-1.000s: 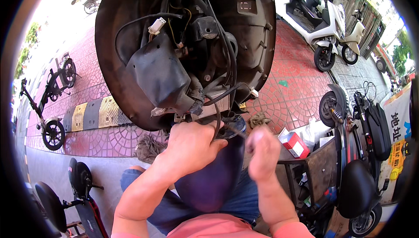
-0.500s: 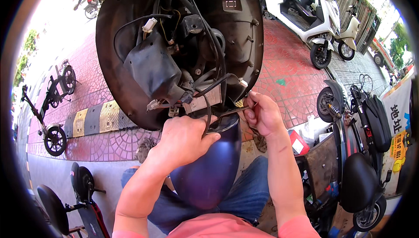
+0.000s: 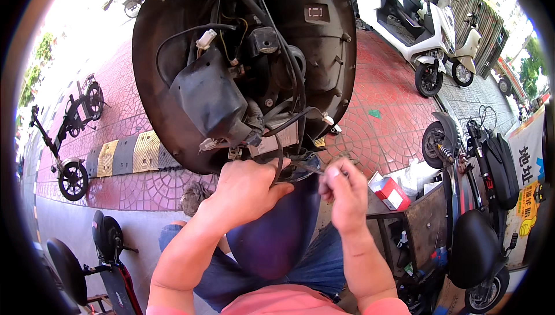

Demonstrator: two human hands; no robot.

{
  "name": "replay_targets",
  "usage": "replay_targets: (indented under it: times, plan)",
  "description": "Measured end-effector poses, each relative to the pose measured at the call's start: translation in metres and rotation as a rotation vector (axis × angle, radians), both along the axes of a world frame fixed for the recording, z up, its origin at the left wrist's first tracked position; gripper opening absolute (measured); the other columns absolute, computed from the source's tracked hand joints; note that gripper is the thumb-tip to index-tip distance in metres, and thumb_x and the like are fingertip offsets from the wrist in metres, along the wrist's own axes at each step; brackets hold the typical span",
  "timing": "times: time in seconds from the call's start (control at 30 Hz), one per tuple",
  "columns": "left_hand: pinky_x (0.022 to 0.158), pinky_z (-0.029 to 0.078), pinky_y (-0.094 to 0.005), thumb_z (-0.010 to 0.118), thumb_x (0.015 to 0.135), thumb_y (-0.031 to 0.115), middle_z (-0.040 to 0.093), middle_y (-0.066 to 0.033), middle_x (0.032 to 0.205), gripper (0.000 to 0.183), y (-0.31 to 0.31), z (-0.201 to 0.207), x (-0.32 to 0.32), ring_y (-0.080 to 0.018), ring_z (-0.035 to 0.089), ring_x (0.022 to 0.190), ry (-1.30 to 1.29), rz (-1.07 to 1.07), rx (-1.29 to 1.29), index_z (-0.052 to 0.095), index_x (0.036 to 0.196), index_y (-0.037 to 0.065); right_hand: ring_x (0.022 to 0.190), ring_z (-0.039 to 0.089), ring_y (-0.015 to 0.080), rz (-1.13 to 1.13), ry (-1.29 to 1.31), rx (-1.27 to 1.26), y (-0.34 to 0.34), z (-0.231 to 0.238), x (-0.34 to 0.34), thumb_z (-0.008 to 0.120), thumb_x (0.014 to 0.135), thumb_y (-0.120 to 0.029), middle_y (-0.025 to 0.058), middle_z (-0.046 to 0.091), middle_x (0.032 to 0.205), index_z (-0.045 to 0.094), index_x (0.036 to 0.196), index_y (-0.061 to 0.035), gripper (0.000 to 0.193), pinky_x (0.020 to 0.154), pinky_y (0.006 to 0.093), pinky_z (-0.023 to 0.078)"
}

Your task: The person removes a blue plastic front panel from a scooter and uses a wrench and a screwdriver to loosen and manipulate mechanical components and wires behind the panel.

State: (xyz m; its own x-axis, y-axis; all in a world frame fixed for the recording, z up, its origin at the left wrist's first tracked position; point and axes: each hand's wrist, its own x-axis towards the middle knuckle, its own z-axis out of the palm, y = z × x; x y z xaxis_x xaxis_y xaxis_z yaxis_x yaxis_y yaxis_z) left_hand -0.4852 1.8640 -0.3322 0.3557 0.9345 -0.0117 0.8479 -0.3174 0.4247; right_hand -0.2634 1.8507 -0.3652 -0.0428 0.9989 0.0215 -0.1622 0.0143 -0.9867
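Note:
Between my knees stands a glossy dark blue front fender (image 3: pixel 274 234) of a scooter, below the opened black body panel (image 3: pixel 324 55). My left hand (image 3: pixel 248 191) is closed at the fender's upper end, its thumb against the edge. A black cable (image 3: pixel 280 153) runs down beside that thumb; what the fingers grip is hidden. My right hand (image 3: pixel 345 193) is closed on the end of a thin dark metal tool (image 3: pixel 309 168), whose other end reaches into the fender's top; its kind is unclear. Above the hands hang a black rubber cover (image 3: pixel 209 95) and loose white connectors (image 3: pixel 328 118).
A red-and-white box (image 3: pixel 391 192) sits at the right on a worn brown workbench (image 3: pixel 425 222). Folding scooters (image 3: pixel 474 228) stand at the right, others (image 3: pixel 115 257) at the left. A white scooter (image 3: pixel 410 20) is parked far right. A striped speed bump (image 3: pixel 133 152) crosses the paving.
My right hand has moved down and slightly right, and the tool now tilts down toward it. My left hand has stayed almost in place. The whole scene has shifted slightly.

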Motion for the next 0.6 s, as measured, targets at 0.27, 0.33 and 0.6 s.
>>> replay_targets:
  times: [0.27,0.33,0.6]
  plan:
    - [0.078,0.057,-0.0544,0.075,0.099,0.046,0.076,-0.0217,0.084,0.047,0.007,0.008,0.004,-0.0443,0.075,0.085,0.005,0.014,-0.066,0.076,0.135,0.017,0.056,0.046,0.0136,0.082,0.181,-0.288,0.087,-0.021,0.032,0.051,0.111,-0.029,0.0040,0.051,0.065,0.054,0.085,-0.0073,0.034,0.049,0.0318,0.032]
    - [0.078,0.057,-0.0548,0.074,0.099,0.045,0.076,-0.0211,0.084,0.047,0.006,0.004,0.003,-0.0439,0.075,0.085,-0.002,0.017,-0.071,0.076,0.137,0.017,0.057,0.045,0.0123,-0.149,-0.136,-0.049,0.043,-0.011,0.008,0.051,0.110,-0.030,0.0026,0.049,0.065,0.050,0.079,-0.0099,0.037,0.049,0.0320,0.031]
    - [0.072,0.056,-0.0544,0.072,0.101,0.046,0.074,-0.0200,0.078,0.054,-0.002,-0.001,-0.004,-0.0438,0.074,0.078,-0.013,-0.004,0.001,0.070,0.145,0.016,0.066,0.056,0.0195,-0.041,-0.373,0.524,-0.020,-0.011,-0.020,0.068,0.104,-0.015,0.0093,0.059,0.080,0.066,0.089,-0.0018,0.020,0.060,0.0358,0.044]
